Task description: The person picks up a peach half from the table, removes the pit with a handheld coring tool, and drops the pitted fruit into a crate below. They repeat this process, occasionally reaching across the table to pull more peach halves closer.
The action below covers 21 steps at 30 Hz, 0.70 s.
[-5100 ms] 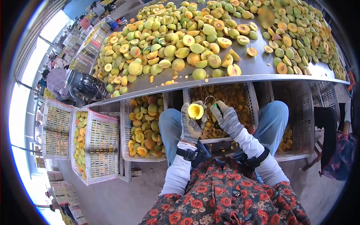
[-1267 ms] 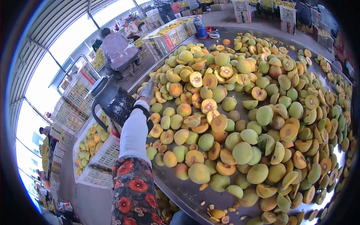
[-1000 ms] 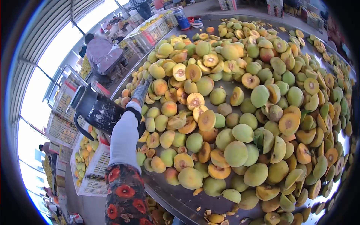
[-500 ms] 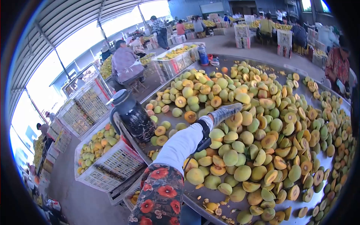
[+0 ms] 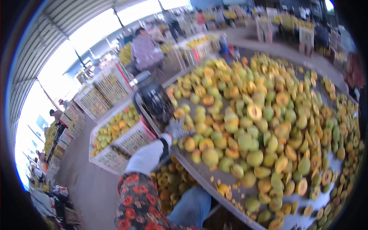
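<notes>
My left hand (image 5: 178, 130), in a grey glove, is at the near-left edge of the metal table (image 5: 207, 182), beside the pile of halved yellow-green fruits (image 5: 245, 142). The hand is a little blurred; its fingers look stretched out to the right, and I see nothing held in them. A dark strap (image 5: 165, 145) circles the wrist over a white sleeve cover. Just beyond the hand stands a large dark jug (image 5: 155, 97) with a lid. Many of the fruits show orange flesh and a stone or hollow. My right hand is out of view.
A white crate of whole fruits (image 5: 134, 142) stands left of the table, with stacked crates (image 5: 103, 90) behind it. More fruits (image 5: 170, 182) lie below the table edge by my knee (image 5: 191, 207). A seated person (image 5: 146, 51) and other people work at further piles.
My left hand has moved from the middle of the fruit pile back to the near-left table edge beside the jug. The camera view has shifted left and down.
</notes>
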Available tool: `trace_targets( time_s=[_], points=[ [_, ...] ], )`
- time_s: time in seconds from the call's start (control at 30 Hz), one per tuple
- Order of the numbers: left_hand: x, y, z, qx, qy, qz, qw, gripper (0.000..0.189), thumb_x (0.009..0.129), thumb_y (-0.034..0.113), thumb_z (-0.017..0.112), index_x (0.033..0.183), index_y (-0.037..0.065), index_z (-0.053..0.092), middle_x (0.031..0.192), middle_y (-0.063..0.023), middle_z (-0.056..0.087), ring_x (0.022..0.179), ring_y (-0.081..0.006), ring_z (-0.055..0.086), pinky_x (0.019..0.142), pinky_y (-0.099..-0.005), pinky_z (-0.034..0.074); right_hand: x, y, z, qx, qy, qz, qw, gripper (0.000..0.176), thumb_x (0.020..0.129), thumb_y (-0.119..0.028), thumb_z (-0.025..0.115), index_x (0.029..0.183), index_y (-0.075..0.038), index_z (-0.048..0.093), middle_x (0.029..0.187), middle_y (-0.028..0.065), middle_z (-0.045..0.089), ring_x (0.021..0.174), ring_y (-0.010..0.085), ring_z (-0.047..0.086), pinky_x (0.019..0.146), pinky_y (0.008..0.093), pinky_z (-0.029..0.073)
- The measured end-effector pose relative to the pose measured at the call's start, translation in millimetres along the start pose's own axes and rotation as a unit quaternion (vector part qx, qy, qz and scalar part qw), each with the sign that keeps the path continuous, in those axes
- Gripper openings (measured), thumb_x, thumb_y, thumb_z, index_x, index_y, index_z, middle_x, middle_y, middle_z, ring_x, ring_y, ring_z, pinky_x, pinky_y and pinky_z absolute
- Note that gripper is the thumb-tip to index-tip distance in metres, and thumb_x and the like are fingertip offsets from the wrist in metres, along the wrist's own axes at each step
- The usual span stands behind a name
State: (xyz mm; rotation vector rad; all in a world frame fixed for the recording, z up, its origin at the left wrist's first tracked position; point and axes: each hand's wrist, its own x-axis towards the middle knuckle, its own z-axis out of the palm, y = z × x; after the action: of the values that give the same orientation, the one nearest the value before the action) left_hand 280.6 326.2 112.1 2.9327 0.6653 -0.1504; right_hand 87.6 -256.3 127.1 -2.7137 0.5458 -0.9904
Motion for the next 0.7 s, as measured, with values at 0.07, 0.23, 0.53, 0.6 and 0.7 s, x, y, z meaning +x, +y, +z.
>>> trace_targets(
  time_s=[0.07, 0.23, 0.53, 0.6, 0.7],
  points=[
    [-4.7, 19.4, 2.7, -0.142, -0.001, 0.039, 0.989, 0.111, 0.060, 0.072, 0.058, 0.138, 0.006, 0.015, 0.135, -0.0230, 0.032, 0.124, -0.0392, 0.031, 0.101, -0.0404, 0.028, -1.2, -9.6, 1.1, -0.024, -0.013, 0.005, 1.000, 0.026, 0.082, -0.020, 0.062, 0.102, -0.005, 0.059, 0.084, 0.0101, 0.061, 0.071, 0.0241, 0.057, 0.066, 0.0286, 0.049],
    [-20.1, 49.3, 12.4, -0.171, -0.087, 0.248, 0.950, 0.117, 0.054, 0.047, 0.080, 0.139, 0.004, 0.012, 0.141, -0.0218, 0.019, 0.131, -0.0311, 0.019, 0.106, -0.0370, 0.022, -23.3, 49.7, 42.9, 0.011, 0.030, -0.050, 0.998, 0.028, 0.081, -0.019, 0.059, 0.098, 0.003, 0.058, 0.071, 0.0127, 0.056, 0.062, 0.0288, 0.052, 0.062, 0.0371, 0.044],
    [-33.7, 199.3, 49.4, -0.378, 0.037, 0.270, 0.885, 0.127, 0.050, 0.034, 0.085, 0.139, 0.004, 0.000, 0.140, -0.0211, 0.016, 0.130, -0.0299, 0.020, 0.106, -0.0352, 0.022, -9.2, 16.5, 24.0, 0.031, 0.005, -0.020, 0.999, 0.029, 0.066, -0.002, 0.065, 0.095, -0.001, 0.058, 0.068, 0.0080, 0.050, 0.062, 0.0234, 0.050, 0.059, 0.0356, 0.041],
    [-21.2, 223.0, 47.4, -0.314, 0.113, 0.321, 0.887, 0.105, 0.059, 0.021, 0.082, 0.137, 0.006, 0.013, 0.129, -0.0140, 0.036, 0.114, -0.0242, 0.042, 0.093, -0.0359, 0.042, -9.8, 15.5, 23.8, 0.019, 0.007, -0.010, 1.000, 0.029, 0.066, -0.003, 0.064, 0.094, -0.001, 0.058, 0.068, 0.0081, 0.050, 0.062, 0.0235, 0.050, 0.058, 0.0354, 0.041],
    [-16.7, 303.2, 34.2, -0.541, -0.003, 0.221, 0.812, 0.088, 0.062, 0.016, 0.079, 0.131, 0.007, 0.026, 0.120, -0.0112, 0.043, 0.107, -0.0227, 0.046, 0.088, -0.0339, 0.045, -9.8, 15.8, 27.9, 0.034, 0.019, -0.020, 0.999, 0.029, 0.065, -0.004, 0.063, 0.093, -0.002, 0.057, 0.068, 0.0082, 0.049, 0.061, 0.0235, 0.049, 0.057, 0.0350, 0.040]
  ],
)
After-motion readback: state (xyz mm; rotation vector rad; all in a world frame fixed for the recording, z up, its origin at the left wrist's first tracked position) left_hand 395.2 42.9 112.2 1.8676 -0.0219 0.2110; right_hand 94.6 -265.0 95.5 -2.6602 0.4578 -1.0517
